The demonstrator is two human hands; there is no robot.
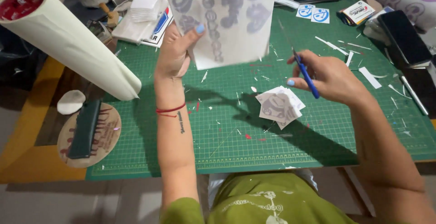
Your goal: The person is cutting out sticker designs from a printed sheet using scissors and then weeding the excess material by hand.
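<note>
two hands at work over a green cutting mat point(227, 147) on the counter; left hand point(175, 54) is raised, thumb and fingers pinched on the lower left edge of a translucent sticker sheet point(227, 19) with dark printed shapes, sheet hanging upright and motion-blurred above the far middle of the mat; right hand point(329, 76) is closed around blue-handled scissors point(302, 69), blades pointing far-left toward the sheet's right edge, cannot tell if the blades are touching it or are parted; small stack of cut sticker pieces point(279, 106) lies flat on the mat just near-left of the right hand, apart from the sheet; white paper slivers point(370, 76) scattered to the right; two round blue-and-white stickers point(313, 13) at the far edge; dark phone point(404, 35) far right; big cream roll point(72, 42) slants in from far left, its end over the mat's left edge; round wooden disc point(93, 135) with a dark block point(84, 128) on it near left, off the mat; judgement on doing the cut well: keep the sheet taut and steady with the pinch close to the cut line; turn the sheet, not the scissors, around curves; cut in the blank gaps between shapes; keep the thumb clear of the blades; drop each piece on the stack so it doesn't get lost among scraps
</note>
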